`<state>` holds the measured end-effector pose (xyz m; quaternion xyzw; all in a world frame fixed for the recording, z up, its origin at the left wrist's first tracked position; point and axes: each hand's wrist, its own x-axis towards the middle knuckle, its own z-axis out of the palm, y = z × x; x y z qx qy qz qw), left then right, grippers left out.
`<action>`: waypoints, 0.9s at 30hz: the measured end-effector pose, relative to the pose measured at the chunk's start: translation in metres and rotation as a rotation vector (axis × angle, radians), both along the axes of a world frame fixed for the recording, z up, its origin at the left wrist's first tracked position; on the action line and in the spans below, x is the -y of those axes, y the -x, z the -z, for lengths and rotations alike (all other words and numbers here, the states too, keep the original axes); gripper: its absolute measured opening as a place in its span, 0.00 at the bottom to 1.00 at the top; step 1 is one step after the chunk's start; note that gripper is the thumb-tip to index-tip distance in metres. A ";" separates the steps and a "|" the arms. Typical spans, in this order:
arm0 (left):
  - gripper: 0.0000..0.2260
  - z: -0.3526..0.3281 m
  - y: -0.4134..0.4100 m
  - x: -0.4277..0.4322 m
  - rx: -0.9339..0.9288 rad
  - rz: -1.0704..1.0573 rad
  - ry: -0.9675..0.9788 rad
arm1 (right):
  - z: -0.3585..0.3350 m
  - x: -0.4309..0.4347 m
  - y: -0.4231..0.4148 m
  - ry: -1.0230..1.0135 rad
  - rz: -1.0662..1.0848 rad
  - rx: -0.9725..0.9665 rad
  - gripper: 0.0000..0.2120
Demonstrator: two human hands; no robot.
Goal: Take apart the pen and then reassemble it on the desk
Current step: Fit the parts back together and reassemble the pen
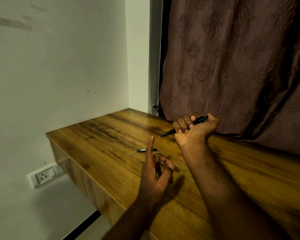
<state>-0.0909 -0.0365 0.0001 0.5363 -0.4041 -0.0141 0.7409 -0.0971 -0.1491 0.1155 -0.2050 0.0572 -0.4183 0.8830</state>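
Note:
My right hand is raised above the wooden desk and grips a black pen, tip pointing left and down toward the desk. A short black pen part lies flat on the desk, partly hidden behind my left index finger. My left hand hovers over the desk nearer to me, index finger pointing up, thumb and other fingers curled together. Something thin may sit between those fingers, but I cannot tell.
A brown patterned curtain hangs behind the desk at right, touching its back edge. A white wall is at left, with a socket below the desk's left edge. The desk's left edge drops off close to my left hand.

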 end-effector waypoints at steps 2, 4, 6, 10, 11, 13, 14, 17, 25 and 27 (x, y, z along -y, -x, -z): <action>0.39 0.001 -0.001 0.001 0.003 -0.001 -0.002 | 0.000 0.000 0.000 -0.002 0.001 0.003 0.25; 0.40 0.001 -0.001 0.000 0.009 -0.006 -0.007 | -0.001 0.000 0.000 -0.021 -0.007 0.014 0.26; 0.40 0.001 -0.001 0.000 0.013 0.003 -0.011 | 0.000 0.001 -0.001 -0.030 -0.018 0.018 0.28; 0.39 0.002 -0.002 0.001 0.000 0.018 -0.016 | 0.001 0.001 -0.001 -0.025 -0.025 0.027 0.28; 0.39 0.002 -0.002 0.001 0.004 0.018 -0.013 | 0.001 0.001 -0.002 -0.024 -0.019 0.028 0.27; 0.39 0.002 -0.002 0.001 0.013 0.016 -0.011 | 0.001 0.001 -0.001 -0.018 -0.009 0.025 0.26; 0.39 0.002 -0.002 0.000 0.009 0.016 -0.010 | 0.001 0.001 -0.001 -0.017 -0.005 0.022 0.26; 0.40 0.001 -0.002 0.000 0.001 0.011 -0.016 | 0.002 0.002 -0.002 -0.021 0.003 0.012 0.25; 0.38 0.003 -0.002 0.000 -0.001 0.005 -0.021 | 0.001 0.001 -0.001 -0.033 0.007 0.004 0.27; 0.39 0.002 -0.001 0.000 0.001 0.009 -0.012 | 0.001 0.000 -0.001 -0.030 0.018 -0.001 0.26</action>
